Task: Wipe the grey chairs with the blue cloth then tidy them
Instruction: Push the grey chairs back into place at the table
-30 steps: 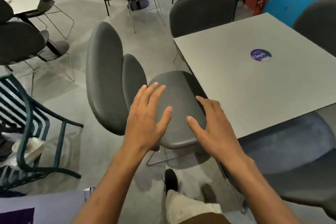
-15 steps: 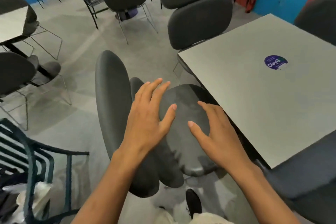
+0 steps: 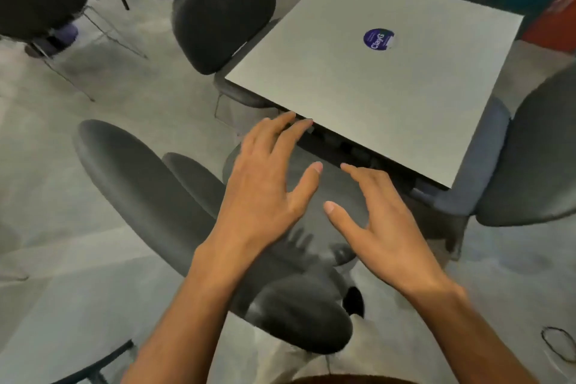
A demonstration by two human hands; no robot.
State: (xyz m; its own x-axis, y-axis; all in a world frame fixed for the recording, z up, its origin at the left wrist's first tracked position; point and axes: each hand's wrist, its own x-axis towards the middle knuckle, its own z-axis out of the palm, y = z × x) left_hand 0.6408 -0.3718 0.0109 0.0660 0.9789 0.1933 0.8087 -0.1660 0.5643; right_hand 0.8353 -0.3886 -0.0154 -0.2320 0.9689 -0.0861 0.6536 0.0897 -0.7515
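Two hands up, both with fingers spread and holding nothing. Left hand [image 3: 265, 196] hovers over the seat of the grey chair [image 3: 131, 184], fingertips at the near edge of the bench [image 3: 374, 97]. Right hand [image 3: 380, 221] is at 3 o'clock of the left, thumb splayed, over the same seat. Can't tell whether either palm touches the seat.

Change over the last second: the view has swung clockwise and closer. The chair's backrest, upright at 10 o'clock before, now runs from 9 toward 6 o'clock under the left forearm. The seat front now sits at or just under the bench edge; a second ago most of the seat was clear of it. Both hands have travelled forward, toward 12 o'clock, with the seat. Hand shape unchanged: open then, open now.

Read: this looks like the tidy step, with the chair being pushed in under the bench. No blue cloth in view, so I'd guess wiping on this one is done or the cloth is parked elsewhere; can't confirm.

Other grey chairs: one tucked in at 11 o'clock [image 3: 224, 9], one at 3 o'clock [image 3: 536, 159] with a bluish seat under the bench corner. Round purple sticker [image 3: 378, 38] on the bench top.

Risk: fingers of the left hand could get pinched between seat and bench edge.
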